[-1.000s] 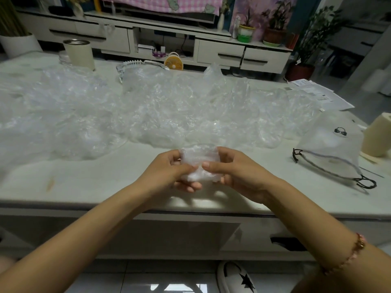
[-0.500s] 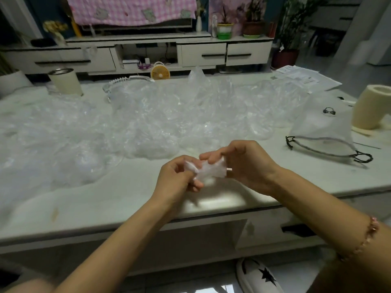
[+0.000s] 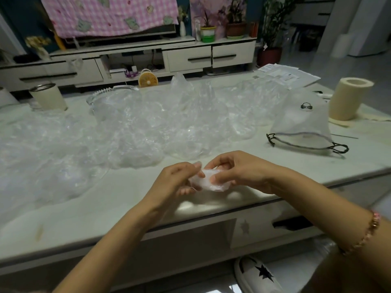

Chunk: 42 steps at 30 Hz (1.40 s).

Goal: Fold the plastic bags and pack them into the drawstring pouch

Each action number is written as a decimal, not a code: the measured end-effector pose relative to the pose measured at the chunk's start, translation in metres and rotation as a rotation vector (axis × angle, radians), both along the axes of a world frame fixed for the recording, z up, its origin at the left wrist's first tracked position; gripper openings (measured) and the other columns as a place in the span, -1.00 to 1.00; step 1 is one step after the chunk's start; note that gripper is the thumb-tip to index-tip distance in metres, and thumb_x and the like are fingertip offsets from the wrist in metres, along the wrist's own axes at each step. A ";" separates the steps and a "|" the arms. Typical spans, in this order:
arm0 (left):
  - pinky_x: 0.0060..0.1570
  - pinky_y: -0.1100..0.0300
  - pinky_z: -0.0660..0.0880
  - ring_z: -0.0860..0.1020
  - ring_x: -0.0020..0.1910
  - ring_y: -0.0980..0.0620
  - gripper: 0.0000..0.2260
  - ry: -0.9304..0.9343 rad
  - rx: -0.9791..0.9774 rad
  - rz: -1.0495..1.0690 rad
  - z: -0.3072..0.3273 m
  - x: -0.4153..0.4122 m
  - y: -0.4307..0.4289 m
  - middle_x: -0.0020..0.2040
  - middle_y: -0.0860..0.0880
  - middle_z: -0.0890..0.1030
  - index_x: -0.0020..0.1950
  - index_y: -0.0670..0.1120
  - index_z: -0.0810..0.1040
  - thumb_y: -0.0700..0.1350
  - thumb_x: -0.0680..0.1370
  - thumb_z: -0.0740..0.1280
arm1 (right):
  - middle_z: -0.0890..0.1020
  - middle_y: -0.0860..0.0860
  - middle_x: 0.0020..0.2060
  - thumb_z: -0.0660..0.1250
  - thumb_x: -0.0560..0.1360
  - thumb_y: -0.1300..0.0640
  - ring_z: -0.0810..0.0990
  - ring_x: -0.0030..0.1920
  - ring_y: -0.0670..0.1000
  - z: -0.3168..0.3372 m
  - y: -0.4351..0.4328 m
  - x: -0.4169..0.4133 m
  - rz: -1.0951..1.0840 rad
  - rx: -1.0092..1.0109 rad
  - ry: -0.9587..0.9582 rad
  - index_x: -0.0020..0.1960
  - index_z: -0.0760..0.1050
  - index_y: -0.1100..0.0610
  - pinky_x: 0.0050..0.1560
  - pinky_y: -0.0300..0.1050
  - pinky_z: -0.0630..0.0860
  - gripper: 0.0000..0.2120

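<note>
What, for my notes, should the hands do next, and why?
Probably the right hand should carry the folded bag over to the drawstring pouch. Both it and the left hand pinch the bag as a small compact wad above the table, and the pouch lies to the right, mouth toward the person.

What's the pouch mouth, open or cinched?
Open. The drawstring pouch sits on the table, its black-corded rim spread in a wide loop, not gathered.

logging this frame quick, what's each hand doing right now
Left hand: closed, fingers pinching the left end of the folded plastic bag.
Right hand: closed, thumb and fingers holding the same bag's right side.
</note>
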<state>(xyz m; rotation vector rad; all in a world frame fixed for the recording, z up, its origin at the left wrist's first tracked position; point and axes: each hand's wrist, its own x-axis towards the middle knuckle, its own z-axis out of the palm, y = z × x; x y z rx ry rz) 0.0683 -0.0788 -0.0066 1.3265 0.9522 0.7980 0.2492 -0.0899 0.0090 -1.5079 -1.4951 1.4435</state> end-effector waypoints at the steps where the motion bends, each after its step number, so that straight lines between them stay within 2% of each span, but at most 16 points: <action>1: -0.21 0.22 0.49 0.56 -0.27 0.02 -0.91 0.079 0.084 0.028 -0.002 0.002 0.000 -0.25 -0.04 0.63 -0.27 -0.12 0.61 -0.17 0.44 0.42 | 0.57 0.03 -0.27 0.40 0.42 0.36 0.55 -0.32 -0.09 -0.001 -0.002 0.002 -0.003 0.015 -0.013 0.00 0.57 0.19 -0.33 -0.31 0.47 -0.81; 4: -0.16 0.16 0.53 0.60 -0.24 0.04 -0.84 0.202 0.255 0.073 -0.004 0.009 -0.003 -0.16 -0.01 0.65 -0.18 -0.07 0.60 -0.32 0.47 0.36 | 0.60 0.01 -0.29 0.42 0.42 0.31 0.56 -0.34 -0.12 -0.004 -0.008 0.005 0.045 0.078 -0.143 -0.11 0.56 0.13 -0.31 -0.29 0.53 -0.88; 6: -0.15 0.13 0.55 0.60 -0.23 0.03 -0.82 0.214 0.273 0.061 -0.004 0.016 -0.005 -0.14 0.01 0.66 -0.17 -0.05 0.61 -0.33 0.47 0.35 | 0.61 0.00 -0.31 0.44 0.41 0.27 0.55 -0.36 -0.14 -0.004 -0.012 0.012 0.061 0.110 -0.195 -0.16 0.56 0.10 -0.27 -0.27 0.52 -0.89; 10: -0.11 0.11 0.54 0.61 -0.14 -0.02 -0.86 0.192 0.220 0.099 -0.005 0.033 -0.007 -0.12 -0.03 0.67 -0.14 -0.06 0.65 -0.26 0.50 0.35 | 0.59 -0.11 -0.40 0.46 0.39 0.26 0.50 -0.41 -0.23 0.004 -0.022 0.030 0.102 0.107 -0.163 -0.16 0.60 0.12 -0.33 -0.43 0.43 -0.91; 12: -0.08 0.08 0.52 0.60 -0.12 -0.05 -0.93 0.185 0.124 0.036 -0.004 0.043 -0.007 -0.12 -0.07 0.67 -0.12 -0.06 0.67 -0.14 0.50 0.38 | 0.65 -0.06 -0.24 0.47 0.39 0.24 0.57 -0.25 -0.22 0.004 -0.026 0.040 0.061 0.145 -0.093 -0.09 0.63 0.15 -0.26 -0.50 0.43 -0.89; 15: -0.15 0.09 0.39 0.49 -0.21 -0.07 -0.81 0.140 -0.056 -0.077 -0.002 0.061 -0.009 -0.17 -0.21 0.58 -0.12 -0.19 0.67 -0.07 0.43 0.43 | 0.64 0.01 0.07 0.45 0.40 0.26 0.60 -0.01 -0.16 0.000 -0.028 0.050 -0.078 0.214 0.019 -0.09 0.63 0.18 -0.16 -0.57 0.42 -0.91; 17: -0.25 0.17 0.36 0.43 -0.27 -0.03 -0.84 0.054 -0.139 -0.097 0.002 0.082 -0.012 -0.19 -0.22 0.50 -0.11 -0.31 0.62 -0.20 0.43 0.39 | 0.68 0.08 -0.03 0.43 0.41 0.31 0.63 -0.11 -0.09 -0.002 -0.029 0.061 -0.145 0.241 0.085 -0.10 0.63 0.20 -0.12 -0.41 0.51 -0.92; 19: -0.34 0.23 0.36 0.44 -0.31 0.01 -0.83 0.063 -0.124 -0.071 0.004 0.102 -0.009 -0.19 -0.20 0.55 -0.07 -0.35 0.60 -0.25 0.43 0.37 | 0.66 0.09 -0.24 0.41 0.41 0.35 0.58 -0.25 -0.04 -0.003 -0.029 0.075 -0.223 0.283 0.080 -0.17 0.61 0.18 -0.19 -0.24 0.54 -0.90; 22: -0.26 0.24 0.50 0.58 -0.26 0.06 -0.90 0.272 0.221 0.039 0.001 0.131 0.005 -0.09 -0.07 0.64 -0.04 -0.15 0.61 -0.16 0.53 0.33 | 0.57 0.07 -0.35 0.38 0.42 0.39 0.50 -0.34 -0.04 -0.004 -0.027 0.102 -0.403 0.365 0.042 -0.24 0.56 0.18 -0.32 -0.25 0.51 -0.85; 24: -0.19 0.43 0.44 0.55 -0.15 0.12 -0.88 0.394 0.529 0.066 -0.005 0.153 0.019 0.04 -0.01 0.58 0.06 -0.08 0.56 -0.14 0.56 0.30 | 0.58 0.12 -0.32 0.37 0.46 0.34 0.51 -0.32 -0.02 -0.005 -0.030 0.122 -0.513 0.412 -0.002 -0.20 0.58 0.24 -0.29 -0.21 0.52 -0.92; 27: 0.02 0.33 0.33 0.46 0.09 0.03 -0.71 0.514 0.834 0.025 -0.013 0.183 0.042 0.18 -0.04 0.46 0.26 -0.09 0.47 -0.12 0.54 0.32 | 0.62 0.09 -0.26 0.34 0.49 0.28 0.53 -0.27 -0.04 -0.005 -0.035 0.144 -0.583 0.438 -0.056 -0.06 0.61 0.25 -0.17 -0.14 0.52 -0.91; 32: 0.32 0.05 0.23 0.30 0.39 -0.20 -0.53 0.768 1.012 -0.087 -0.020 0.232 0.069 0.44 -0.23 0.30 0.44 -0.16 0.31 -0.15 0.53 0.27 | 0.60 -0.08 -0.27 0.41 0.42 0.28 0.57 -0.22 -0.10 -0.013 -0.039 0.167 -0.632 0.479 -0.321 -0.11 0.57 0.11 -0.13 -0.31 0.48 -0.90; 35: 0.19 -0.15 0.40 0.48 0.22 -0.36 -0.60 0.708 1.048 -0.068 -0.025 0.246 0.077 0.28 -0.38 0.45 0.27 -0.27 0.50 -0.25 0.45 0.21 | 0.54 -0.07 -0.27 0.44 0.40 0.26 0.51 -0.25 -0.12 -0.017 -0.035 0.174 -0.677 0.608 -0.426 -0.15 0.44 0.10 -0.22 -0.44 0.41 -0.81; 37: 0.27 -0.01 0.36 0.43 0.31 -0.25 -0.62 0.650 1.035 -0.045 -0.022 0.252 0.078 0.35 -0.28 0.42 0.30 -0.22 0.49 -0.20 0.52 0.12 | 0.50 -0.02 -0.21 0.44 0.39 0.30 0.49 -0.26 -0.02 -0.019 -0.026 0.178 -0.648 0.773 -0.551 -0.13 0.41 0.12 -0.22 -0.36 0.41 -0.78; 40: 0.30 0.34 0.12 0.24 0.46 0.02 -0.66 0.501 0.930 -0.030 -0.022 0.257 0.077 0.46 -0.07 0.32 0.39 -0.07 0.42 -0.21 0.62 0.10 | 0.48 0.13 -0.14 0.51 0.28 0.37 0.54 -0.32 0.13 -0.024 -0.006 0.180 -0.612 0.976 -0.814 -0.06 0.43 0.21 -0.37 -0.10 0.49 -0.66; 42: 0.32 0.35 0.16 0.30 0.43 0.04 -0.68 0.400 0.914 -0.060 -0.020 0.259 0.074 0.42 -0.06 0.39 0.37 -0.06 0.44 -0.19 0.64 0.10 | 0.49 0.16 -0.18 0.54 0.19 0.40 0.52 -0.33 0.16 -0.024 0.010 0.184 -0.691 1.058 -1.013 -0.05 0.39 0.20 -0.42 -0.12 0.43 -0.55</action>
